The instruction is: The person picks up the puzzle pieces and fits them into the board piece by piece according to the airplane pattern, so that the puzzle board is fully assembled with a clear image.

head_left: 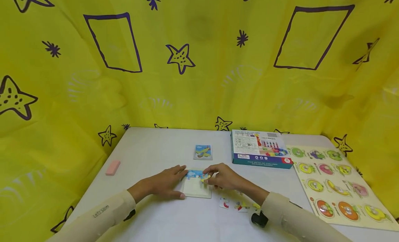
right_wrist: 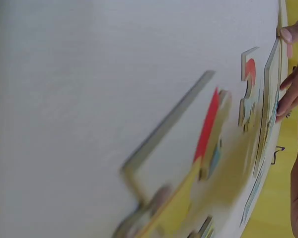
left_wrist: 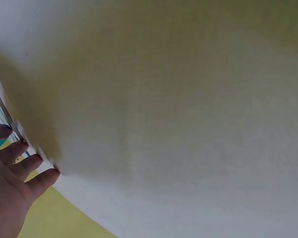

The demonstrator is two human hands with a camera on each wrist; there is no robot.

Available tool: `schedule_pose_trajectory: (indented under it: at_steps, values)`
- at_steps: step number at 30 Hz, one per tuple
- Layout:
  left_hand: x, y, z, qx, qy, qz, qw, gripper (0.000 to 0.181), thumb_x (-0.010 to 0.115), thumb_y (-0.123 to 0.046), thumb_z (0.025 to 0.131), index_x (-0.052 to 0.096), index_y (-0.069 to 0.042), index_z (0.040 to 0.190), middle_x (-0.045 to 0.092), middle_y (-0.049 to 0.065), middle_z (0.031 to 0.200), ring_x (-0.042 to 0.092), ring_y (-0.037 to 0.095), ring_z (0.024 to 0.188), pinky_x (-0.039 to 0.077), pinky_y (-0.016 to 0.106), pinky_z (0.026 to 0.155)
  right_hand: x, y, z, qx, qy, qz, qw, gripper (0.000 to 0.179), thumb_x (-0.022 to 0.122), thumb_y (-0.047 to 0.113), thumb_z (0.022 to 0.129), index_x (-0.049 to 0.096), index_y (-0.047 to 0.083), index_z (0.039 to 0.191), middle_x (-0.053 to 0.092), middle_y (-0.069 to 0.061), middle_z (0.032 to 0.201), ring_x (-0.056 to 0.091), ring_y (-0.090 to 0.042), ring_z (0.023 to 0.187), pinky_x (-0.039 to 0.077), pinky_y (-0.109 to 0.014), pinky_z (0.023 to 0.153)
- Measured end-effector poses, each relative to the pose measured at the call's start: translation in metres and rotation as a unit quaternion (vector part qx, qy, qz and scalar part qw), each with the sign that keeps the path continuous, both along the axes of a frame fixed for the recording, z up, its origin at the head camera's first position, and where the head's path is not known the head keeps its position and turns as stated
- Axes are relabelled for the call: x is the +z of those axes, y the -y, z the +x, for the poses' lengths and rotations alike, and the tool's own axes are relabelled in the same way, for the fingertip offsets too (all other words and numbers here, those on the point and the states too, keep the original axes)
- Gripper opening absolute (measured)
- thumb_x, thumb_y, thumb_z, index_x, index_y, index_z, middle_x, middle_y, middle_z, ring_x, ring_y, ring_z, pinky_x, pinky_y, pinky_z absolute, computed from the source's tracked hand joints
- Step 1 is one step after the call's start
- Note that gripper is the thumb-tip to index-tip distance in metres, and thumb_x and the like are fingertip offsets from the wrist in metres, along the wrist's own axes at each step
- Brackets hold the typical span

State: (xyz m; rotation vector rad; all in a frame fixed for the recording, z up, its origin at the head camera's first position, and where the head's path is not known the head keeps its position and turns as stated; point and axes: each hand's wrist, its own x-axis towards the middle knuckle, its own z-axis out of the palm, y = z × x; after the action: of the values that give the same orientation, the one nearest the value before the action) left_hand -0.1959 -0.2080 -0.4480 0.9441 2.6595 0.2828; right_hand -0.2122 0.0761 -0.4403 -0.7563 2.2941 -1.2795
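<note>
A puzzle tray on a white table has blue pieces along twelve o'clock. The left hand, fingers extended, touches its nine-o'clock edge; at three, the right hand pinches a partly yellow piece. Loose pieces lie at four o'clock.
</note>
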Motion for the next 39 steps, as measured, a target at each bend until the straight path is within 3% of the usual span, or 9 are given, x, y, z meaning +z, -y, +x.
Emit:
schedule_pose_trajectory:
  at_steps: [7, 16, 29, 34, 39]
  values:
    - [0.0, -0.004, 0.001, 0.002, 0.007, -0.006, 1.0, 0.092, 0.063, -0.062, 0.09, 0.032, -0.005, 0.156, 0.026, 0.015, 0.165, 0.024, 0.041, 0.151, 0.03, 0.056, 0.119, -0.005, 0.02, -0.002, 0.005, 0.0, -0.002, 1.0, 0.035, 0.07, 0.007, 0.091, 0.067, -0.003, 0.124, 0.063, -0.005, 0.093, 0.058, -0.01, 0.055, 0.044, -0.022, 0.049]
    - [0.002, -0.005, 0.0, 0.001, 0.001, -0.004, 1.0, 0.092, 0.065, -0.061, 0.09, 0.033, -0.005, 0.156, 0.027, 0.015, 0.164, 0.025, 0.041, 0.151, 0.03, 0.055, 0.119, -0.007, 0.043, -0.008, 0.008, 0.006, 0.011, 0.9999, 0.029, 0.075, 0.007, 0.087, 0.07, -0.003, 0.115, 0.064, 0.0, 0.078, 0.057, -0.01, 0.052, 0.045, -0.02, 0.05]
    - [0.004, -0.006, 0.001, 0.012, 0.011, -0.007, 0.9999, 0.094, 0.066, -0.062, 0.089, 0.032, -0.008, 0.157, 0.027, 0.014, 0.165, 0.024, 0.04, 0.152, 0.029, 0.055, 0.119, -0.009, 0.056, -0.011, -0.011, -0.028, 0.068, 0.9972, 0.028, 0.082, 0.009, 0.081, 0.075, 0.003, 0.107, 0.061, 0.004, 0.069, 0.051, -0.007, 0.052, 0.04, -0.02, 0.05]
    - [0.005, -0.006, 0.001, 0.013, 0.011, -0.008, 0.9998, 0.094, 0.066, -0.062, 0.089, 0.033, -0.006, 0.157, 0.027, 0.013, 0.165, 0.025, 0.039, 0.152, 0.029, 0.054, 0.12, -0.007, 0.058, -0.011, -0.027, -0.041, 0.097, 0.9941, 0.035, 0.085, 0.013, 0.079, 0.072, 0.004, 0.11, 0.061, 0.004, 0.073, 0.053, -0.009, 0.062, 0.043, -0.022, 0.058]
    - [0.004, -0.005, 0.0, 0.014, 0.006, -0.007, 0.9999, 0.094, 0.068, -0.061, 0.088, 0.034, -0.005, 0.155, 0.029, 0.014, 0.164, 0.027, 0.039, 0.151, 0.03, 0.054, 0.119, -0.006, 0.06, -0.009, -0.046, -0.053, 0.124, 0.9898, 0.028, 0.087, 0.015, 0.077, 0.073, 0.008, 0.1, 0.061, 0.004, 0.073, 0.054, -0.011, 0.067, 0.043, -0.025, 0.062]
